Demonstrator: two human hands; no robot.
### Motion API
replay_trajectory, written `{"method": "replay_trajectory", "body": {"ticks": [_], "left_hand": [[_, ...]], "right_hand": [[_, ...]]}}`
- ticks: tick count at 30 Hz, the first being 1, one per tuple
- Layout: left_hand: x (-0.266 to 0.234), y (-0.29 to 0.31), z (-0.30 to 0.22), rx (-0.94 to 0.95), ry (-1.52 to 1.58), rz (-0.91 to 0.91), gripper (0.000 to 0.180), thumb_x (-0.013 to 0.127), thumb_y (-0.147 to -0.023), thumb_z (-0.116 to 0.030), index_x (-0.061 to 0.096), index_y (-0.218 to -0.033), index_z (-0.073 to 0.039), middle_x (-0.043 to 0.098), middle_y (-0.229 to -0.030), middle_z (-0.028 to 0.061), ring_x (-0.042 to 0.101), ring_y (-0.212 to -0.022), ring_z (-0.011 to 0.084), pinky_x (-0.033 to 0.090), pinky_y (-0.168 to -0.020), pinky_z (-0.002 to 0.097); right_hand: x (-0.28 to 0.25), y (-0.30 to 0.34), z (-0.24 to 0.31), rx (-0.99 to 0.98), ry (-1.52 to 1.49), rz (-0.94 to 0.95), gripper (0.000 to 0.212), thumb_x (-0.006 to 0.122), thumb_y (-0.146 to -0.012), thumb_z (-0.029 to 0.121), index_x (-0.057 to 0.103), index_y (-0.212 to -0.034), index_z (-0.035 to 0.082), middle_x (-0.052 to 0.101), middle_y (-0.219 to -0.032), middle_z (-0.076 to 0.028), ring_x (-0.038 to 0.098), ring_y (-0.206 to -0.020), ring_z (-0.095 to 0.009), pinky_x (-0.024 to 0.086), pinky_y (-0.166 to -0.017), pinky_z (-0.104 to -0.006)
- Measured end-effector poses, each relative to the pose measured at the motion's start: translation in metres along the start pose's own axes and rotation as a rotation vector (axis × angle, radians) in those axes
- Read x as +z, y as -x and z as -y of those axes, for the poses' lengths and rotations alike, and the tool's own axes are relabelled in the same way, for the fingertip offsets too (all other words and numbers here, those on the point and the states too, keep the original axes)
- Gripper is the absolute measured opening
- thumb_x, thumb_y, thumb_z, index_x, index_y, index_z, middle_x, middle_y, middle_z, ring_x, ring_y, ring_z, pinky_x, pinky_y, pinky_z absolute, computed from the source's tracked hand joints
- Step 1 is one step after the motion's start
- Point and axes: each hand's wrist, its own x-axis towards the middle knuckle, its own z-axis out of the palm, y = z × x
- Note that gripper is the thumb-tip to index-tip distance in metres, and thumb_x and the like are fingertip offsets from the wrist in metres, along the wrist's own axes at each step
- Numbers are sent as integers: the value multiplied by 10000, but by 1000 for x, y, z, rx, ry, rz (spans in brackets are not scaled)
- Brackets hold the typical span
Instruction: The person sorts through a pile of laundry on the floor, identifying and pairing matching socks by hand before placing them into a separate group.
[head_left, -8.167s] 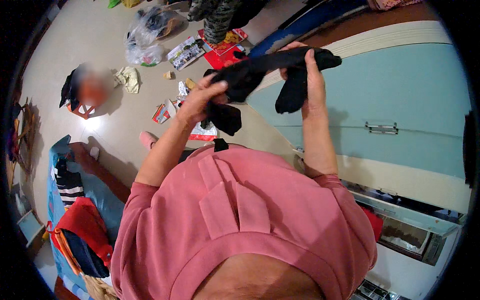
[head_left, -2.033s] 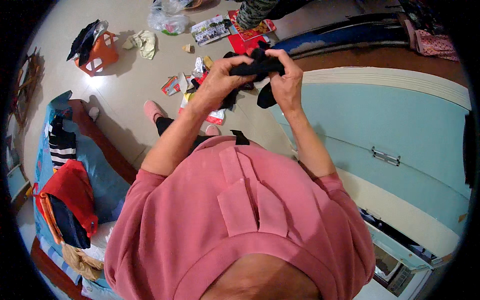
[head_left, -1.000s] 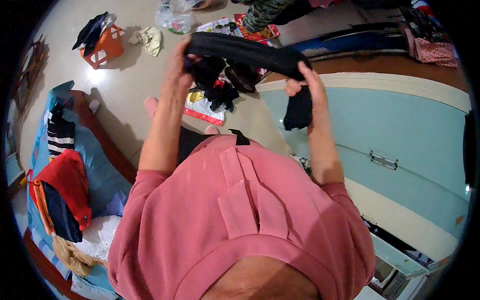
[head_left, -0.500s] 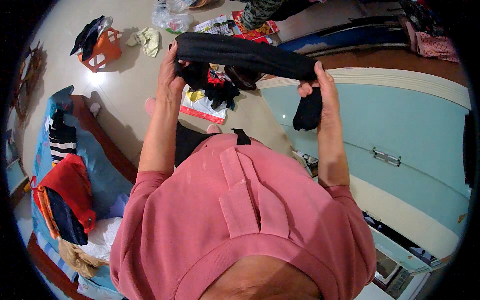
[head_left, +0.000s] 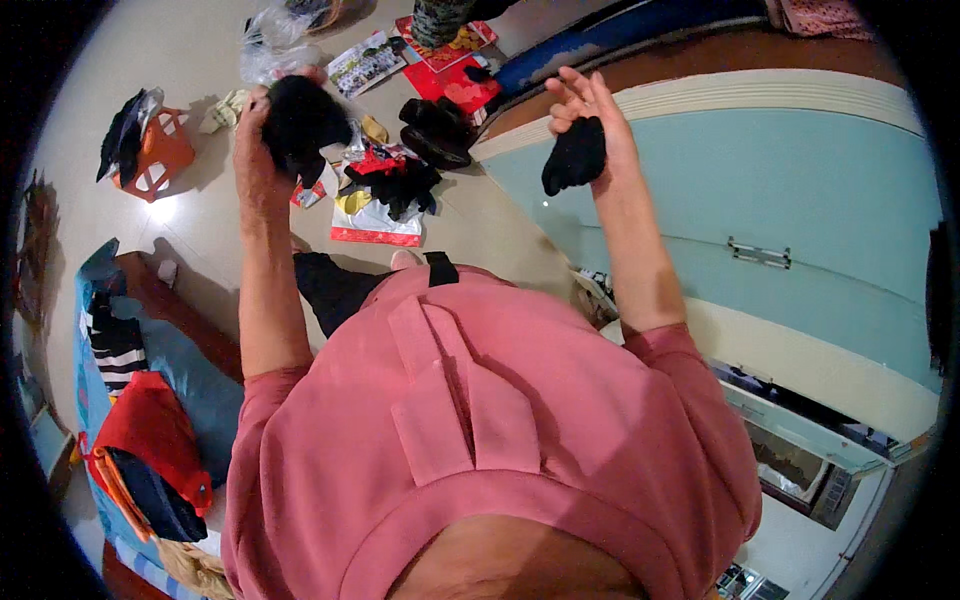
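Bunched black stretchy cloth (head_left: 303, 125) is in my left hand (head_left: 253, 155), raised at the upper left with the fingers mostly hidden behind the cloth. At the upper right, my right hand (head_left: 612, 130) holds a small black piece that looks like a sock (head_left: 576, 158). It hangs against the palm while the upper fingers are spread away from it. The two black pieces are well apart. Below and between the hands, a pile of black and red clothes (head_left: 392, 182) lies on the floor by a white and red plastic bag (head_left: 378, 225).
Dark shoes (head_left: 437, 132) stand beyond the pile, near red printed packages (head_left: 452, 85). An orange stool (head_left: 160, 155) with dark clothes is at the left. Folded clothes (head_left: 155, 430) lie on a blue-covered surface nearer me. A pale blue cabinet (head_left: 720, 180) fills the right side.
The black cloth was stretched between both hands; its right end has been let go and it is now bunched in my left hand. My hands have moved apart, the right one upward and leftward.
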Motion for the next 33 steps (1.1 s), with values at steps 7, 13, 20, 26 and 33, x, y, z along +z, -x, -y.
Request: {"method": "replay_trajectory", "body": {"ticks": [7,13,20,26,33], "left_hand": [[74,43,46,-231,-496,442,268,572,-906,-266,537,-1115,-101,581,-791,30,468,-586,64,380,-490,203],[113,59,61,-500,-126,527,501,626,-901,-289,441,-1318,-82,618,-937,50,490,-617,59,395,-502,196],[107,47,69,13,-461,291,425,701,-845,-179,514,-1214,-82,585,-932,25,540,-703,69,445,-552,203],[112,55,70,37,-522,198,305,648,-879,-170,570,-1152,-58,598,-833,15,534,-667,54,456,-516,212],[106,50,62,24,-655,226,208,622,-893,-180,612,-1053,-47,587,-719,-4,519,-590,52,434,-497,212]], "right_hand": [[29,-4,-14,-281,-74,112,402,455,-979,412,514,-1141,48,586,-914,-88,483,-662,-119,454,-599,-265],[58,6,-21,-620,269,217,404,430,-990,390,510,-1166,35,602,-1018,-106,585,-817,-161,493,-746,-296],[50,23,-32,-740,750,89,491,660,-869,324,468,-1233,56,559,-1118,-81,548,-994,-151,434,-890,-293],[42,18,-36,-517,586,189,468,649,-820,85,471,-1252,52,556,-1137,-66,546,-1033,-156,449,-919,-301],[37,23,-36,-445,604,143,427,558,-805,-2,517,-1229,34,592,-1120,-68,566,-1015,-158,444,-936,-298]]}}
